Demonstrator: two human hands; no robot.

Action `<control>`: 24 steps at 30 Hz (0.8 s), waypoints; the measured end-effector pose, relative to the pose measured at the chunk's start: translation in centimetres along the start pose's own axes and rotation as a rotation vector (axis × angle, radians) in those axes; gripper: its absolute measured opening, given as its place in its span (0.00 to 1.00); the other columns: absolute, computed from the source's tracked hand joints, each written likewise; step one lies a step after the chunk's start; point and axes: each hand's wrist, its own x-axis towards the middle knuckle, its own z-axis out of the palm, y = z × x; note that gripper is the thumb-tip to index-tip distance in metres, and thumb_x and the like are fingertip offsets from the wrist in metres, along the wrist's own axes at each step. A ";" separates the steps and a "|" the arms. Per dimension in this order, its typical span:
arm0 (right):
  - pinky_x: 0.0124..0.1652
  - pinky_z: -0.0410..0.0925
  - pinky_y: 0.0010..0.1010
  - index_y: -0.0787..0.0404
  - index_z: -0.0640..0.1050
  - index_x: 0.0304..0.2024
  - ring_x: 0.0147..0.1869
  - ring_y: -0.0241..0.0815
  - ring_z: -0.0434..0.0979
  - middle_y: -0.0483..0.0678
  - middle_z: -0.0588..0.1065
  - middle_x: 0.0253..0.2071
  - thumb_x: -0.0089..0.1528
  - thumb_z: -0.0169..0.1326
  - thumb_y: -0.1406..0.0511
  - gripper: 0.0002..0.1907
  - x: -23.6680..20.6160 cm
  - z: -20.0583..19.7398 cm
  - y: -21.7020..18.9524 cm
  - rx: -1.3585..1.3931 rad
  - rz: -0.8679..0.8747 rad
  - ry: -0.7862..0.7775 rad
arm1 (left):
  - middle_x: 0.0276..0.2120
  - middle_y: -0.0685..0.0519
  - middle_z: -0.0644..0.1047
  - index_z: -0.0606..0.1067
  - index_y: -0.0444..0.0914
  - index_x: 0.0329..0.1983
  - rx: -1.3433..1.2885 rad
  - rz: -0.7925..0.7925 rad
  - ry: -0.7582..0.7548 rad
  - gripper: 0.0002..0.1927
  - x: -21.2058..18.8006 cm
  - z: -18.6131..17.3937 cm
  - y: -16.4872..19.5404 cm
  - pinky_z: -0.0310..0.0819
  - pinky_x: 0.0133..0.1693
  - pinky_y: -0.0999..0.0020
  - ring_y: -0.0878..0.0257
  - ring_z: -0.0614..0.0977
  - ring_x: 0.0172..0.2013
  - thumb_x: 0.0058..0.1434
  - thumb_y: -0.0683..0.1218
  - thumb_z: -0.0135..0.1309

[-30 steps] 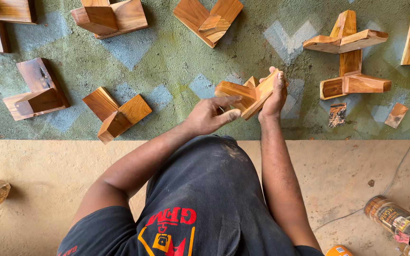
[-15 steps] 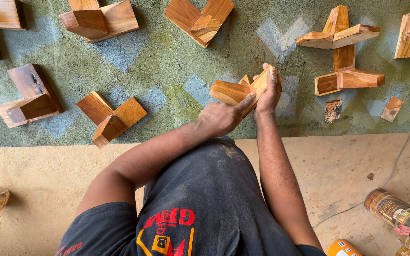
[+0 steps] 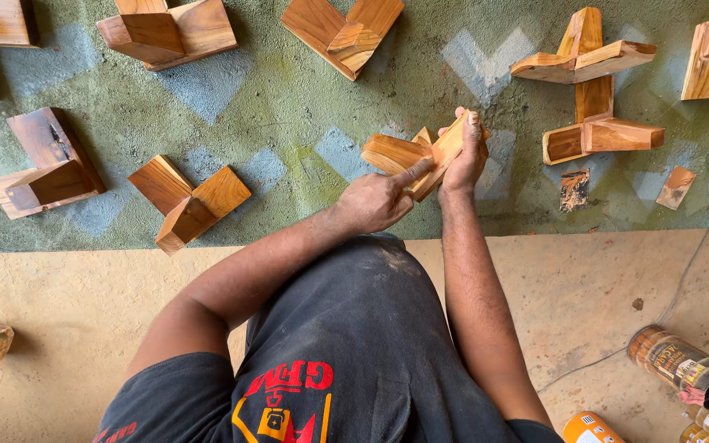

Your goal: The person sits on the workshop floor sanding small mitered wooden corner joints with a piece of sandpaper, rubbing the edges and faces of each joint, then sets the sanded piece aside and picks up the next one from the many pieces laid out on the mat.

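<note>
A joined wooden piece (image 3: 408, 156) made of crossed varnished blocks sits over the green patterned mat (image 3: 289, 107), just beyond my knee. My right hand (image 3: 465, 152) wraps around its right block, fingers over the top edge. My left hand (image 3: 375, 201) is mostly curled, with its index finger stretched out and touching the near face of the piece.
Similar wooden joints lie around on the mat: one at lower left (image 3: 190, 201), one far left (image 3: 43, 164), two along the top (image 3: 166, 33) (image 3: 342, 29), a taller cross at right (image 3: 588, 82). Small wood scraps (image 3: 574, 190) lie nearby. Cans (image 3: 683, 369) stand on the tan floor at lower right.
The left hand has slid down and uncurled its index finger onto the piece. The right hand keeps its grip; the piece has barely shifted.
</note>
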 end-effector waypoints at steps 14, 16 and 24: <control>0.51 0.73 0.39 0.65 0.68 0.63 0.50 0.43 0.74 0.54 0.71 0.58 0.66 0.48 0.43 0.36 0.6 -0.2 0.8 0.110 -0.005 0.084 | 0.29 0.46 0.81 0.57 0.59 0.77 0.133 0.018 -0.095 0.33 -0.1 -0.4 -0.2 0.79 0.36 0.49 0.48 0.83 0.30 0.69 0.53 0.48; 0.51 0.73 0.40 0.64 0.67 0.63 0.51 0.43 0.74 0.54 0.71 0.58 0.66 0.48 0.44 0.36 0.3 0.0 0.6 0.103 0.006 0.113 | 0.31 0.46 0.81 0.56 0.58 0.76 0.133 0.006 -0.141 0.33 -0.4 -0.3 -0.4 0.80 0.35 0.51 0.51 0.84 0.29 0.68 0.53 0.48; 0.52 0.73 0.41 0.62 0.68 0.64 0.52 0.42 0.75 0.53 0.71 0.57 0.64 0.46 0.41 0.38 0.1 0.2 -0.3 0.040 0.064 0.124 | 0.38 0.48 0.80 0.62 0.60 0.74 0.175 -0.091 -0.258 0.28 -2.5 0.3 -2.7 0.82 0.35 0.56 0.56 0.85 0.32 0.69 0.52 0.42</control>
